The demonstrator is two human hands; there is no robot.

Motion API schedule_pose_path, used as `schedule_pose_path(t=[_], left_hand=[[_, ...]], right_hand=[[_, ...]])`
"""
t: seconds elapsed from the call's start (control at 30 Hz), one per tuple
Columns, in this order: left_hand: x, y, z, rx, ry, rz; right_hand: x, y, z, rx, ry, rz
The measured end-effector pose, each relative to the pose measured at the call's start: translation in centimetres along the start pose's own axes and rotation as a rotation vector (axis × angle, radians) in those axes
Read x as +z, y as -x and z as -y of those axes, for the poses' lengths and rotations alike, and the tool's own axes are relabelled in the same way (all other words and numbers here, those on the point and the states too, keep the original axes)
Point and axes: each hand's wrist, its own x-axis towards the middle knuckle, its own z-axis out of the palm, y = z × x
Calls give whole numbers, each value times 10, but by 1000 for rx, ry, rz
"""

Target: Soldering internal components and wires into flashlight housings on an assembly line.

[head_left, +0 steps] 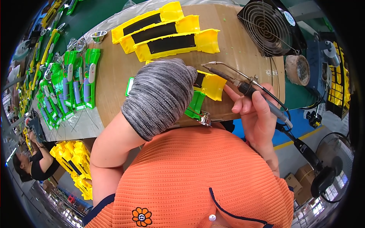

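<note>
My remote feed shows a ribbed orange shirt (pixel 190 163) with navy trim (pixel 99 208), a pearly button (pixel 212 217) and a black-outlined orange flower emblem (pixel 142 217); grey-and-black striped knitwear (pixel 152 102) covers the left hand (pixel 171 81).

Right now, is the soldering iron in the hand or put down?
In the hand: the soldering iron is in the right hand, its handle between the fingers.

**Bright Room, Bent Rim**

From here the light looks bright and fairly even, leaving a soft sheen on the brown board (pixel 239 41) and sharp glints on the silvery reflector cup (pixel 99 36). The soldering iron (pixel 248 89) reads crisply; towards the rim, straight lines curve, distant details soften, and black swallows the corners.
</note>
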Motion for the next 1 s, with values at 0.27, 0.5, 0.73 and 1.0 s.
schedule_pose_path(t=[0.27,0.5,0.73,1.0], left_hand=[[-16,-6,7,-90,67,-104],[-6,-10,9,-104,-58,-133],[-15,-1,6,-179,-131,-61],[-13,4,13,-125,-17,-85]], right_hand=[[3,-33,-11,-64,-94,76],[-3,-35,-12,-57,-64,60],[-5,-24,-3,-76,-32,59],[-4,-24,-4,-86,15,44]])
